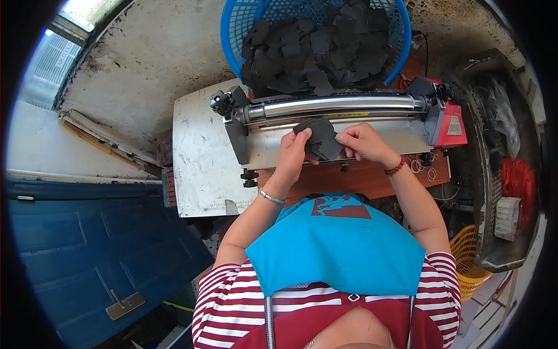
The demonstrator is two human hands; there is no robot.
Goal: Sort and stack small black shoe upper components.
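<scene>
Several flat black sheet pieces (323,139) are gathered in a loose stack in front of the machine. My left hand (293,152) is closed on the stack's left side, thumb on top. At the stack's right edge, the fingers of my right hand (366,143) pinch a piece between thumb and fingertips. Just beyond both hands lies the roller machine, its shiny metal roller (343,106) running left to right above a metal plate (383,135). Behind it, a blue plastic basket (229,49) holds a heap of similar black pieces (317,49).
A red housing (451,125) closes the machine's right end; a black knob (222,103) tops its left end. The white tabletop (200,151) extends left, and a brown board (325,179) lies nearest me. A blue door (87,250) stands left, a yellow basket (465,256) low right.
</scene>
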